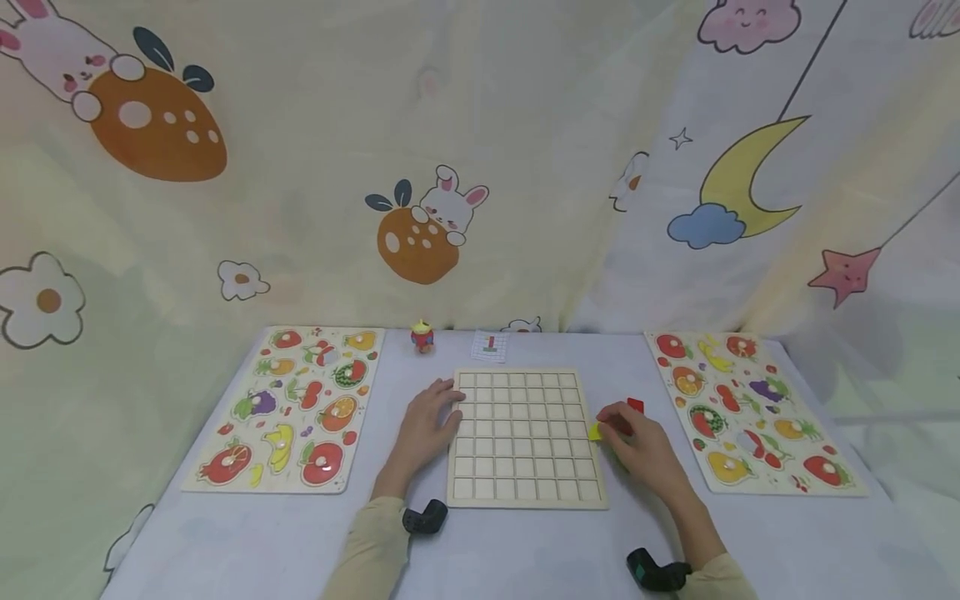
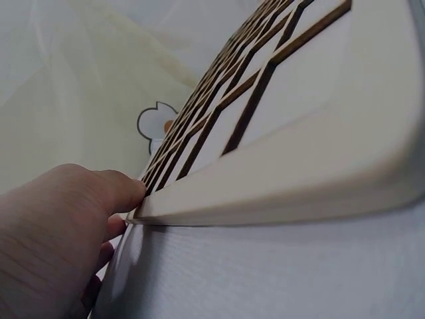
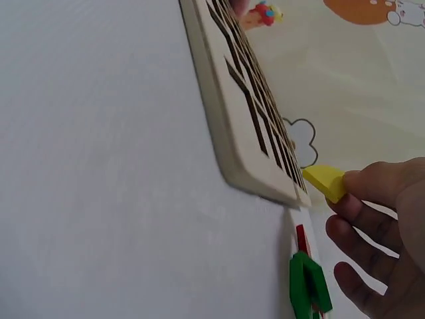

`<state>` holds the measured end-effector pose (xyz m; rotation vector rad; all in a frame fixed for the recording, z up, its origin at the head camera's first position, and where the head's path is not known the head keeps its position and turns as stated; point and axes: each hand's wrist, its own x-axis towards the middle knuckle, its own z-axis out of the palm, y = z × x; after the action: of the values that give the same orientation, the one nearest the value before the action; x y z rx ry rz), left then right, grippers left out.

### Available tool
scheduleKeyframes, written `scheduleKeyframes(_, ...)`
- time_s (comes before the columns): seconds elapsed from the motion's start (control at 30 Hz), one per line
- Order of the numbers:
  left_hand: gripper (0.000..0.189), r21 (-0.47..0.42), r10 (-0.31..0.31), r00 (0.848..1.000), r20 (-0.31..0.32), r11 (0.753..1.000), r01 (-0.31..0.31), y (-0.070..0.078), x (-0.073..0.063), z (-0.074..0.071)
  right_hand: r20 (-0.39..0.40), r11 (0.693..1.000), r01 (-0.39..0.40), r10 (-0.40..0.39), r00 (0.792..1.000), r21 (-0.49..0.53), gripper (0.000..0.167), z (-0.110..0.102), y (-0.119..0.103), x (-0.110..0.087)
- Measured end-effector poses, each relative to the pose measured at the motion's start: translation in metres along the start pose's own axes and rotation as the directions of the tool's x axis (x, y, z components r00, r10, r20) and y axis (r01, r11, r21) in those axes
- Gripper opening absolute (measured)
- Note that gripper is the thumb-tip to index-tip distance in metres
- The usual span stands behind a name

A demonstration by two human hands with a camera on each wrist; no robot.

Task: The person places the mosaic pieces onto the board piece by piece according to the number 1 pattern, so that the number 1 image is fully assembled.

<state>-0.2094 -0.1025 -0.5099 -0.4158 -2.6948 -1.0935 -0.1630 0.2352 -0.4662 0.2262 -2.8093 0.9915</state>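
A wooden grid board [image 1: 525,507] with rows of square cells lies flat on the table. At its left edge my left hand [image 1: 423,425] rests with fingers extended, and the thumb [image 2: 123,191] touches the rim in the left wrist view. My right hand [image 1: 641,446] pinches a small yellow piece [image 3: 325,181] between thumb and forefinger, beside the board's right edge. Under that hand, a green block [image 3: 299,286] with angled faces lies on the table. Next to it is a red piece [image 1: 636,405], partly hidden behind the right hand in the head view.
Fruit puzzle boards lie on both sides, one left [image 1: 300,400] and one right [image 1: 750,417]. Behind the grid stand a small toy figure [image 1: 422,336] and a card [image 1: 490,346] with a red and green figure on a grid. A printed curtain [image 1: 300,208] hangs at the back.
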Motion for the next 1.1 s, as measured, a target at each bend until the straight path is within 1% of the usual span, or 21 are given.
scheduleKeyframes(0.1, 0.025, 0.004, -0.016, 1.000, 0.012, 1.000, 0.016, 0.000, 0.000, 0.000, 0.015, 0.999, 0.000, -0.001, 1.000, 0.033, 0.015, 0.002, -0.004, 0.005)
scheduleKeyframes(0.2, 0.025, 0.003, 0.005, 1.000, -0.001, 1.000, -0.005, 0.001, 0.000, -0.001, 0.021, 0.998, 0.003, -0.004, 1.000, 0.068, 0.015, 0.006, -0.007, 0.011)
scheduleKeyframes(0.33, 0.025, 0.018, 0.024, 1.000, -0.014, 1.000, -0.024, 0.001, -0.001, -0.001, 0.006, 0.996, 0.002, -0.002, 1.000, 0.086, 0.014, 0.013, -0.014, 0.019)
scheduleKeyframes(0.43, 0.025, 0.026, 0.009, 1.000, -0.006, 1.000, -0.009, 0.001, -0.001, -0.001, 0.004, 0.995, 0.005, -0.006, 1.000, 0.096, 0.014, 0.019, -0.020, 0.026)
scheduleKeyframes(0.57, 0.025, 0.021, 0.001, 1.000, 0.003, 1.000, -0.001, 0.000, -0.001, 0.000, 0.014, 0.992, 0.031, -0.033, 0.999, 0.126, 0.014, 0.025, -0.029, 0.034)
scheduleKeyframes(0.7, 0.025, 0.022, 0.012, 1.000, 0.002, 1.000, -0.013, -0.001, -0.001, 0.001, 0.013, 0.986, 0.067, -0.070, 0.997, 0.155, 0.013, 0.032, -0.036, 0.042)
scheduleKeyframes(0.8, 0.025, 0.024, 0.016, 1.000, 0.002, 1.000, -0.016, -0.001, -0.001, 0.003, 0.023, 0.983, 0.060, -0.065, 0.998, 0.171, 0.011, 0.036, -0.039, 0.045)
scheduleKeyframes(0.93, 0.024, 0.030, 0.021, 1.000, 0.000, 0.999, -0.021, -0.001, 0.000, 0.004, 0.048, 0.984, 0.026, -0.035, 0.998, 0.177, 0.011, 0.042, -0.042, 0.049)
scheduleKeyframes(1.1, 0.024, 0.044, 0.021, 1.000, -0.009, 0.999, -0.020, -0.001, 0.000, 0.002, 0.051, 0.979, 0.071, -0.082, 0.995, 0.189, 0.008, 0.052, -0.048, 0.060)
